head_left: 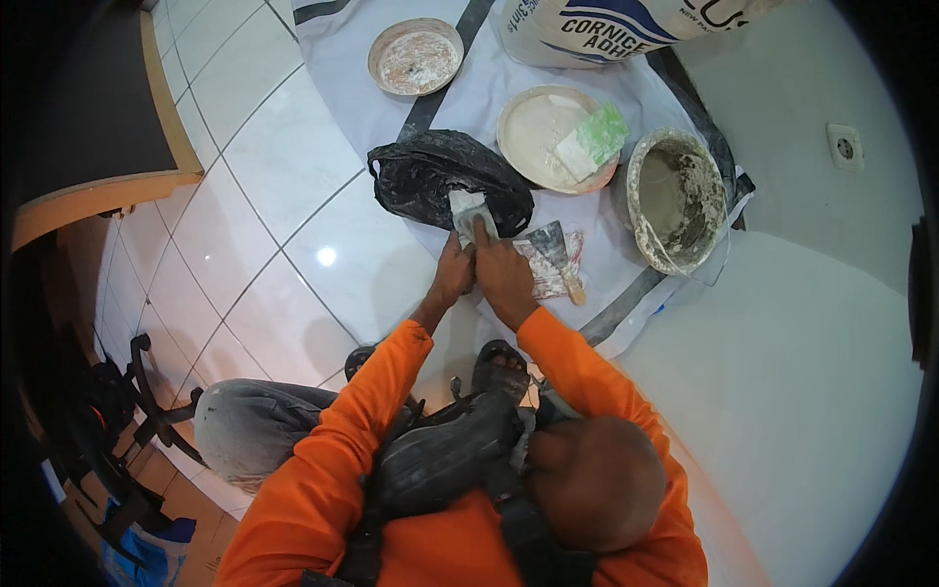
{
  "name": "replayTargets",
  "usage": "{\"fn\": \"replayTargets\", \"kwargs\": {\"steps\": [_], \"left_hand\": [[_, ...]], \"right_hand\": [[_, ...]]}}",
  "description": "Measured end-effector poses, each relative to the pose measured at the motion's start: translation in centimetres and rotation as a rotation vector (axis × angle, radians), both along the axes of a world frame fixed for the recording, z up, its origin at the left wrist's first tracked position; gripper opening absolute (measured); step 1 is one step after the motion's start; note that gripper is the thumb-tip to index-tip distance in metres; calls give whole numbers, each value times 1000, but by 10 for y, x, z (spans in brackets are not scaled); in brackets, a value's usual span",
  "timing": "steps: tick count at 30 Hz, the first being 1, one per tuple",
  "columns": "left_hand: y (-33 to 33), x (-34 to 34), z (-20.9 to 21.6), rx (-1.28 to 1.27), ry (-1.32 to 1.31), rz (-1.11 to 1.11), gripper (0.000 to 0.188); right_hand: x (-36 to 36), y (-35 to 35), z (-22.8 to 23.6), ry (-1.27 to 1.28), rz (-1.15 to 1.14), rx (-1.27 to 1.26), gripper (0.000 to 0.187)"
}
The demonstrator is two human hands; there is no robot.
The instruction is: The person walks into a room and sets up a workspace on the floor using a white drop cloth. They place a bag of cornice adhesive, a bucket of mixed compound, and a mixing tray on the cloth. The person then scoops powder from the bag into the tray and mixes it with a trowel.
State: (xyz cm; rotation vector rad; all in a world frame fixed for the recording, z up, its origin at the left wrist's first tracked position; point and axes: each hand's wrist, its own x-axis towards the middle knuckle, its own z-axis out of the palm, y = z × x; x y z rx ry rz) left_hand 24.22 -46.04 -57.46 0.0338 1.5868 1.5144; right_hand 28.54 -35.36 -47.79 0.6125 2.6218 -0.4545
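My left hand [452, 274] and my right hand [504, 276] meet in front of me, fingers closed round a flat piece coated whitish-grey [471, 210], which looks like a scraper blade. Its handle, if any, is hidden by my fingers. The piece points away from me, over the near edge of a crumpled black plastic bag [440, 174]. Just right of my right hand lies a putty knife [551, 245] with a dark blade and a light wooden handle, on a red-and-white smeared sheet [541, 279].
A plaster-crusted bucket [636, 210] with a wire handle stands at right, near the wall. Beyond the bag sit a shallow bowl [523, 137] bearing a green-and-white flat piece [594, 142], a round dish [416, 27] and a white sack [597, 44]. A pale sheet [333, 49] covers floor tiles.
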Motion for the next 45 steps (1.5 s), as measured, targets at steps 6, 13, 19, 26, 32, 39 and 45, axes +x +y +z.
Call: {"fn": "replayTargets", "kwargs": {"steps": [6,13,19,26,32,39,45], "left_hand": [[5,-10,23,-67,-155,-27,50],[-3,0,-1,-102,239,-165,44],[-7,0,-1,-6,65,-27,45],[-6,-2,-7,72,-144,23,44],[-9,3,-22,15,67,19,50],[-12,-2,-18,-26,396,-215,51],[-9,-3,-26,-16,-108,-36,55]], "right_hand": [[-6,7,-21,11,13,44,58],[2,-2,-19,43,64,95,58],[11,-8,-15,34,-77,-147,62],[16,16,-1,63,-237,-581,61],[15,0,6,-24,-213,-426,54],[11,-5,11,-59,-220,-380,53],[9,1,-11,89,-179,-366,53]]}}
